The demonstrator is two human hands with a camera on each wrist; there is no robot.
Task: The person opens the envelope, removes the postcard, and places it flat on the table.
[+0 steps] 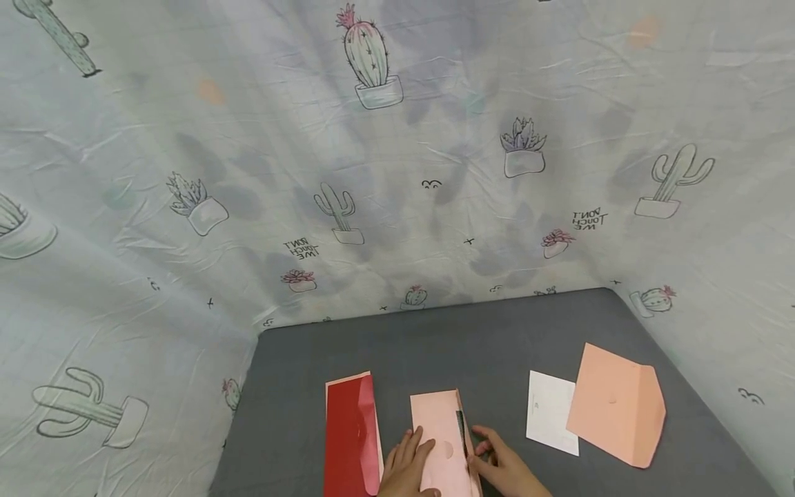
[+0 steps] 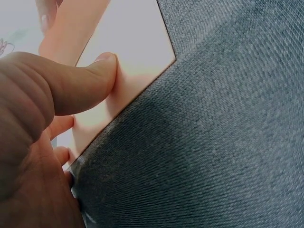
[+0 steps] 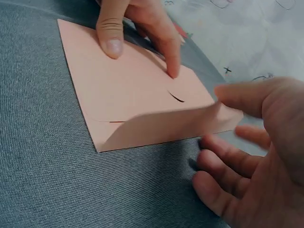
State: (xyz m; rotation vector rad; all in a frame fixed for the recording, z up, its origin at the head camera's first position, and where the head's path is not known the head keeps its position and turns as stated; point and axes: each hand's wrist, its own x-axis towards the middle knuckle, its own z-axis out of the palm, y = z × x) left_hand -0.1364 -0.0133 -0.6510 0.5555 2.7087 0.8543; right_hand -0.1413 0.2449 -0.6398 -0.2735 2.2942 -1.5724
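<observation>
A pale pink envelope [image 1: 437,411] lies lengthwise on the grey cloth-covered table, with a curved slit in its face. Spread over its left side, my left hand [image 1: 406,466] presses it down; the thumb [image 2: 90,83] rests on the paper in the left wrist view. Along the right edge the flap [image 3: 166,124] stands partly raised. My right hand [image 1: 503,466] is beside that flap, its thumb touching the flap's upper edge and the other fingers loosely bent and spread apart. A narrow dark strip [image 1: 461,422] shows beside the flap in the head view.
To the left lies a red envelope [image 1: 343,435] over a pink one, its flap along the right side. A white card [image 1: 549,411] lies at the right, partly under a peach envelope [image 1: 605,404]. Cactus-print curtains [image 1: 435,228] hang behind and beside the table.
</observation>
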